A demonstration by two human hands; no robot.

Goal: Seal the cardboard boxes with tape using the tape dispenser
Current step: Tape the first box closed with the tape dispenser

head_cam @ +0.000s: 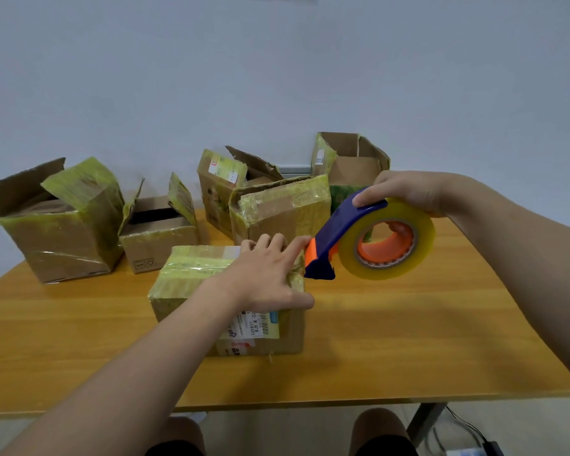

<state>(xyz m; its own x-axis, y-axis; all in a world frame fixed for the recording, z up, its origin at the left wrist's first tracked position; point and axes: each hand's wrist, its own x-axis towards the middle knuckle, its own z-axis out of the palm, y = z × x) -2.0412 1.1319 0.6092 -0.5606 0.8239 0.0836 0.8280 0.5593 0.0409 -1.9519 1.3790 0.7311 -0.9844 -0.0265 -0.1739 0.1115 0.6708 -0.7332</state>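
A closed cardboard box (191,284) wrapped in yellowish tape, with shipping labels on its front, stands in the middle of the wooden table (408,340). My left hand (267,274) lies on its top right corner with fingers spread and the thumb over the right edge. My right hand (408,192) grips the blue and orange tape dispenser (339,235), which carries a big roll of clear yellowish tape (389,238). The dispenser hangs in the air just right of the box, its blade end close to my left index finger.
Several more boxes stand along the back of the table: a large open box (60,225) at the left, a small open box (158,232), a tall torn box (221,189), a taped closed box (280,209) and an open box (352,162) at the right. Wall behind.
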